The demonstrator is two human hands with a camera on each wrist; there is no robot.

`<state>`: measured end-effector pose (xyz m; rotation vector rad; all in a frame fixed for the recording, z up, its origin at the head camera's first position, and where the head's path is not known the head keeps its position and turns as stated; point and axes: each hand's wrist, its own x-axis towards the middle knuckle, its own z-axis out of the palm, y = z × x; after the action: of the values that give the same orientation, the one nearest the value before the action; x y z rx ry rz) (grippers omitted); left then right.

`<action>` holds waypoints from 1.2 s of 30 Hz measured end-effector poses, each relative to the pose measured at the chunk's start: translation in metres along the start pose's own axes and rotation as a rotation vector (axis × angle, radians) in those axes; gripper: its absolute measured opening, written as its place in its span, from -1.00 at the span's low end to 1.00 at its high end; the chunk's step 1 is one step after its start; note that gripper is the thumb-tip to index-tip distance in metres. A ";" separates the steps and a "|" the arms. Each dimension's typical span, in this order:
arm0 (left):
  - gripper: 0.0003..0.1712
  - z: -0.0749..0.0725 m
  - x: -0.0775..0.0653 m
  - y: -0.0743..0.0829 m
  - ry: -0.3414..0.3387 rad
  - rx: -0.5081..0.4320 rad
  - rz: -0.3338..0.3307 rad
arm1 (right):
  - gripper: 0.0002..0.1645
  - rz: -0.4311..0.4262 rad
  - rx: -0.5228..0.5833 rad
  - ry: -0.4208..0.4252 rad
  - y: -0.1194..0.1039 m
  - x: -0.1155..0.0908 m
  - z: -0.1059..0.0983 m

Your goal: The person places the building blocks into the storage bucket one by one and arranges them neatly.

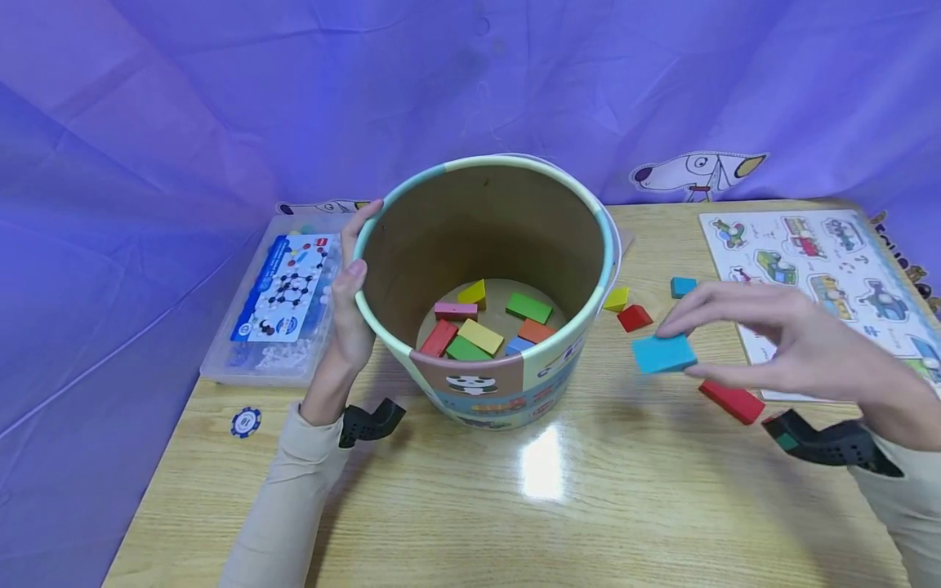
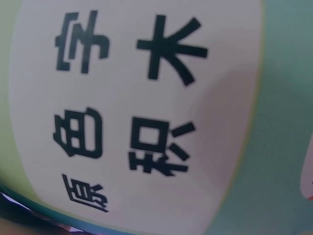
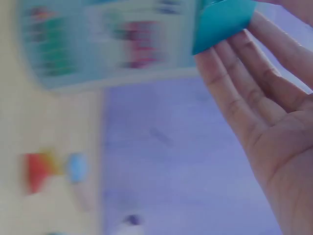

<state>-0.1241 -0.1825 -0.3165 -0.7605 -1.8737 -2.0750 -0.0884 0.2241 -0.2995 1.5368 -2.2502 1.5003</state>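
Observation:
A large printed bucket [image 1: 485, 382] stands on the table with several coloured wooden blocks [image 1: 481, 336] on its floor. At its left side my left hand [image 1: 351, 314] holds the rim, thumb and a finger showing at the edge; the other fingers are hidden. The left wrist view is filled by the bucket's wall [image 2: 225, 98] with dark printed characters. My right hand [image 1: 779, 339] pinches a blue rectangular block [image 1: 664, 354] between thumb and fingers, raised over the table to the right of the bucket. The same block [image 3: 225, 24] appears at the fingertips in the right wrist view.
Right of the bucket lie a yellow block [image 1: 616, 299], a small red block [image 1: 635, 318], a long red block [image 1: 731, 402] and a blue block [image 1: 683, 287]. A picture puzzle board [image 1: 764, 237] sits at right. At left are a clear plastic case [image 1: 220, 351] and a poker chip [image 1: 246, 422].

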 end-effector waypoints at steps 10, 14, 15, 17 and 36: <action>-0.19 -0.001 -0.001 -0.001 0.002 0.019 -0.018 | -0.49 -0.082 0.242 0.176 -0.023 0.093 -0.028; -0.18 0.000 0.000 -0.001 0.001 0.044 -0.023 | -0.49 -0.062 0.178 0.156 -0.016 0.124 -0.021; -0.18 0.001 0.000 -0.001 0.000 0.048 -0.024 | -0.48 -0.056 0.156 0.149 -0.014 0.129 -0.019; -0.18 0.001 0.001 -0.001 0.001 0.059 -0.025 | -0.48 -0.043 0.145 0.141 -0.009 0.137 -0.015; -0.21 -0.002 -0.001 0.001 0.009 0.076 -0.017 | -0.54 -0.066 0.143 0.150 -0.002 0.139 -0.010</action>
<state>-0.1235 -0.1850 -0.3166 -0.7182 -1.9485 -2.0004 -0.1629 0.1336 -0.2233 1.4611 -2.0310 1.7282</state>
